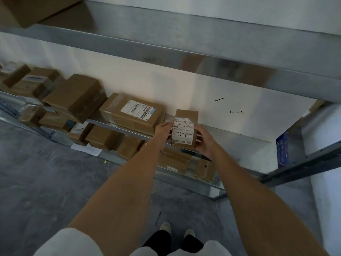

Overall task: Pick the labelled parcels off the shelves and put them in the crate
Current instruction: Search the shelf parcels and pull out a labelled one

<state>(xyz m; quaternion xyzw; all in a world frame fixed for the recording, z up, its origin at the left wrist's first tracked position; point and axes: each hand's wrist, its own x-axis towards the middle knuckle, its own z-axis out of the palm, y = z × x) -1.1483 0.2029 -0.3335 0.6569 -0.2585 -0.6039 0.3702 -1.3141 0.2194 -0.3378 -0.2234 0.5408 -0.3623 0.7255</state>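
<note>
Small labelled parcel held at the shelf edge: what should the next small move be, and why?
Probably lift the small labelled parcel clear of the shelf toward the body: the left hand and right hand already grip its sides. No crate is recognisable in view.

Metal shelving unit (239,143) against a white wall. Middle shelf: brown cardboard parcels, including a flat labelled parcel (132,112) and a plain box (77,97) to its left. Lower shelf (193,182): further parcels (174,160). Grey concrete floor (46,182) below.

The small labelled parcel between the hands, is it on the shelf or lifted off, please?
Cannot tell. Both hands, left and right, grip the small parcel at the shelf edge; its underside is hidden.
</note>
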